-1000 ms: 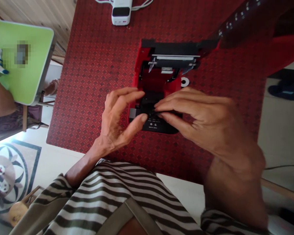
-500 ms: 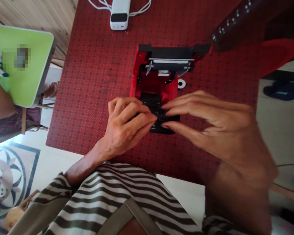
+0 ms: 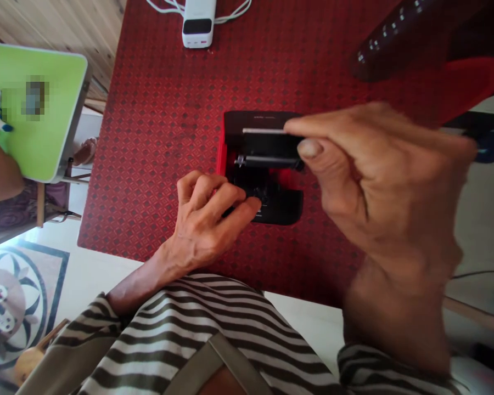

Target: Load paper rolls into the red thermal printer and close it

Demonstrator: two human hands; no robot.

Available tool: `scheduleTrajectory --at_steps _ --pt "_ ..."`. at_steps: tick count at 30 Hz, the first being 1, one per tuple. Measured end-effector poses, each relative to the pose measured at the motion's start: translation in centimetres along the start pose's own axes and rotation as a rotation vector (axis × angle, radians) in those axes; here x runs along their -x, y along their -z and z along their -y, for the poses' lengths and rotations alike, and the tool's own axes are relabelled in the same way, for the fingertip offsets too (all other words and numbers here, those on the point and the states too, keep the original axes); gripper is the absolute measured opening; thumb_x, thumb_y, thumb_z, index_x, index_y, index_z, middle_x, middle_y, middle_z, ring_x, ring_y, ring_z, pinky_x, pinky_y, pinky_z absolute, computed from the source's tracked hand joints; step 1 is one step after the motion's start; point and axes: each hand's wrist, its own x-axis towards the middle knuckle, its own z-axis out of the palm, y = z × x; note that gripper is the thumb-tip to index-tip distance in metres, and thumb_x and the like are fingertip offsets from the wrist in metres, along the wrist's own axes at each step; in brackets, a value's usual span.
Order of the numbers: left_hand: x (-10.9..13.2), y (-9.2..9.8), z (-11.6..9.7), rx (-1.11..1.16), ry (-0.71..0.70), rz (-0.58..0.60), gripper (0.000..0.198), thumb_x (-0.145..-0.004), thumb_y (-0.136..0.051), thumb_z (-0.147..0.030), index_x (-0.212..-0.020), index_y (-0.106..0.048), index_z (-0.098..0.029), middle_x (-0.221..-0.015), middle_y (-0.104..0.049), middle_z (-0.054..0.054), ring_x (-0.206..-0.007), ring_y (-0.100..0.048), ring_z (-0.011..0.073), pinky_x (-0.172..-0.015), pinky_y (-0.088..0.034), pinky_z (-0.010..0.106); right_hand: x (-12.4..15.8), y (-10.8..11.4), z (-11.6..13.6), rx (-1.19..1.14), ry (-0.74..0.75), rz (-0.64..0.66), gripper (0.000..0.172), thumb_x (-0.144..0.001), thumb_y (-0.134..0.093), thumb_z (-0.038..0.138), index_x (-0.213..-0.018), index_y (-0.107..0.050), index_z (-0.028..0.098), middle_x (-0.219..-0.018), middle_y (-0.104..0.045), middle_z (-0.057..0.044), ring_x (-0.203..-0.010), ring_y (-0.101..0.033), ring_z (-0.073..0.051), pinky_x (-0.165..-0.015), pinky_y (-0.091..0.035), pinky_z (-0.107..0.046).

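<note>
A small red-and-black device [image 3: 276, 211] with a hinged lid, a roller and a metal bar sits on the red table; it looks like a label printer. Its black lid [image 3: 263, 144] is tilted partway down over the body. At the lid's right edge, my right hand [image 3: 379, 175] has thumb and forefinger closed on it. My left hand [image 3: 209, 216] is curled around the front left of the base, its fingertips on the black front part. Shadow and my fingers hide much of the inside.
A white power bank [image 3: 198, 24] with white cables lies at the table's [image 3: 156, 137] far side. A dark ribbed object [image 3: 389, 41] stands at the far right, near a red stool [image 3: 473, 82]. To the left is a green table [image 3: 37, 148] with another person's arm [image 3: 0, 159].
The lid has swung from upright to partway down toward me. My right hand has moved from the front of the base up to the lid. My left hand has barely moved.
</note>
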Motion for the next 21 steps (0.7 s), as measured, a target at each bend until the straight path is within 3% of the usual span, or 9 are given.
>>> scheduleTrajectory --at_steps 2,5,7,10,13,16,18,19,21 --pt "0.0 0.0 -0.1 -0.005 0.009 0.002 0.013 -0.128 -0.078 -0.012 -0.129 -0.086 -0.022 -0.108 -0.089 0.001 -0.109 -0.076 0.0231 -0.111 -0.054 0.045 1.4 0.2 0.9 -0.053 0.023 -0.012 0.030 -0.133 -0.064 0.024 -0.137 -0.091 0.013 -0.129 -0.100 -0.015 -0.118 -0.098 -0.033 -0.109 -0.078 -0.050" --pt "0.1 -0.2 -0.1 0.000 0.007 -0.003 0.012 -0.127 -0.081 -0.011 -0.128 -0.086 -0.022 -0.107 -0.088 0.000 -0.108 -0.077 0.0223 -0.108 -0.054 0.044 3.3 -0.2 1.6 -0.139 0.006 0.020 0.021 -0.130 -0.070 0.020 -0.140 -0.089 0.017 -0.137 -0.100 -0.015 -0.129 -0.098 -0.033 -0.118 -0.079 -0.050" --pt "0.2 -0.2 -0.2 0.003 0.017 -0.002 0.012 -0.126 -0.082 -0.011 -0.128 -0.086 -0.022 -0.107 -0.088 0.000 -0.108 -0.078 0.0216 -0.108 -0.054 0.043 4.3 -0.8 1.7 -0.171 -0.022 0.045 0.023 -0.129 -0.070 0.018 -0.143 -0.089 0.020 -0.141 -0.100 -0.014 -0.135 -0.097 -0.033 -0.122 -0.079 -0.051" --pt "0.1 0.0 -0.5 0.011 0.048 0.005 0.013 -0.125 -0.085 -0.013 -0.126 -0.085 -0.026 -0.107 -0.087 -0.002 -0.106 -0.078 0.0212 -0.108 -0.054 0.042 5.2 -1.7 1.7 -0.206 -0.044 -0.015 0.029 -0.130 -0.067 0.018 -0.147 -0.090 0.027 -0.142 -0.100 -0.010 -0.138 -0.096 -0.032 -0.123 -0.078 -0.051" --pt "-0.2 0.4 -0.5 0.064 0.115 0.004 0.006 -0.128 -0.083 -0.025 -0.130 -0.086 -0.030 -0.111 -0.087 -0.001 -0.105 -0.078 0.0228 -0.106 -0.056 0.046 5.8 -2.2 1.6 -0.241 -0.058 -0.058 0.036 -0.129 -0.069 0.018 -0.153 -0.091 0.032 -0.145 -0.100 -0.007 -0.139 -0.096 -0.033 -0.125 -0.078 -0.052" --pt "0.3 -0.2 0.7 0.197 0.315 -0.057 0.028 -0.129 -0.080 -0.041 -0.157 -0.082 -0.039 -0.141 -0.090 0.006 -0.126 -0.081 0.0312 -0.114 -0.063 0.058 6.1 -2.3 1.5 -0.256 -0.075 -0.039 0.041 -0.128 -0.070 0.018 -0.159 -0.090 0.036 -0.151 -0.098 -0.005 -0.143 -0.094 -0.035 -0.127 -0.078 -0.056" --pt "1.2 -1.2 2.2 0.332 0.540 -0.082 0.056 -0.127 -0.082 -0.057 -0.181 -0.066 -0.051 -0.179 -0.077 0.006 -0.158 -0.074 0.0394 -0.128 -0.065 0.067 6.2 -2.5 1.5 -0.250 -0.079 -0.038 0.043 -0.129 -0.069 0.019 -0.162 -0.089 0.037 -0.153 -0.098 -0.005 -0.144 -0.094 -0.035 -0.127 -0.078 -0.057" --pt "1.8 -1.9 3.0 0.433 0.615 -0.097 0.067 -0.125 -0.082 -0.069 -0.186 -0.060 -0.054 -0.190 -0.070 0.006 -0.165 -0.072 0.0418 -0.129 -0.067 0.069 6.2 -2.5 1.5 -0.249 -0.080 -0.044 0.043 -0.129 -0.069 0.019 -0.162 -0.088 0.037 -0.153 -0.098 -0.005 -0.144 -0.094 -0.035 -0.126 -0.078 -0.058" --pt "3.1 -3.1 4.4 0.627 0.726 -0.018 0.078 -0.120 -0.082 -0.083 -0.187 -0.058 -0.051 -0.198 -0.062 0.008 -0.175 -0.068 0.0462 -0.137 -0.066 0.073 6.3 -2.5 1.6 -0.251 -0.079 -0.055 0.042 -0.129 -0.068 0.020 -0.162 -0.089 0.037 -0.154 -0.097 -0.006 -0.144 -0.094 -0.035 -0.127 -0.077 -0.057"
